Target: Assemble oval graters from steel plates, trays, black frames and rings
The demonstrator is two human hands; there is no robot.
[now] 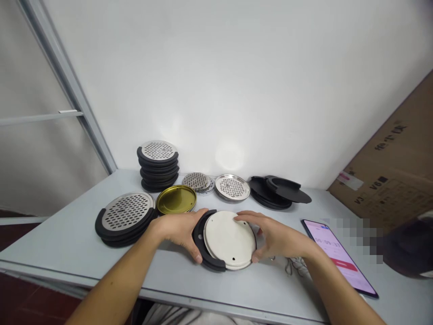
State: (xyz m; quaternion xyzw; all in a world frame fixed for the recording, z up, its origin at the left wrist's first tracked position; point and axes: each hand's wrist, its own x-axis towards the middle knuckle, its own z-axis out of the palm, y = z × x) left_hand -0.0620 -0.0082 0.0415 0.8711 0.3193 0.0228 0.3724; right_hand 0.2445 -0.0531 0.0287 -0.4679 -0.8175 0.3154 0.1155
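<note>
At the front of the table, a round white disc [230, 239] with small holes sits against a black round holder [211, 259] with a thick curved rim. My left hand [184, 232] grips the holder's left side, thumb near its front and fingers behind. My right hand [269, 234] has its fingertips and thumb on the disc's right edge. Left of my hands is a stack of black holders topped by a perforated metal disc [128, 212]. Just behind my left hand lies a gold-coloured round lid [176, 199] on other discs.
A taller stack of black holders [158, 174] stands at the back left. Behind my hands lie mesh discs [195, 181], perforated metal discs [232, 187] and black round plates [270, 194]. A phone [340, 257] and a cardboard box [389, 180] are at the right.
</note>
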